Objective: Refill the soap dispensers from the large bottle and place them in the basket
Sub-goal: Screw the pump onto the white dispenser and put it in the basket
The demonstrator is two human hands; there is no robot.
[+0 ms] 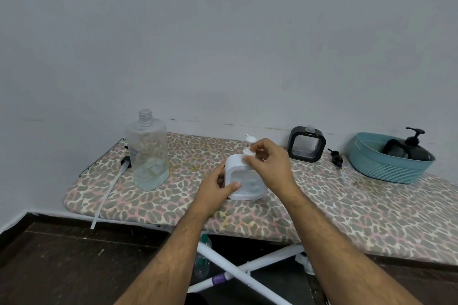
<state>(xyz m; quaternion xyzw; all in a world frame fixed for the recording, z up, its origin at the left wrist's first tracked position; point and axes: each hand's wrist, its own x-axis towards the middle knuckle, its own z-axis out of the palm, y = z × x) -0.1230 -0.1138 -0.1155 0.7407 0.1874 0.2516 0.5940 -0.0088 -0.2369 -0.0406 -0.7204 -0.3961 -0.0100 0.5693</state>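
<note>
A white square soap dispenser stands on the leopard-print ironing board. My left hand grips its left side. My right hand pinches the collar of its white pump head. The large clear bottle stands uncapped at the left with a little liquid at the bottom. Its pump with a long tube lies beside it. A black square dispenser stands open at the back, and its black pump lies to its right. The teal basket at the right holds a black pump dispenser.
The board stands against a grey wall. Its white crossed legs show below, with a plastic bottle on the dark floor under it. The long tube overhangs the board's front edge at the left.
</note>
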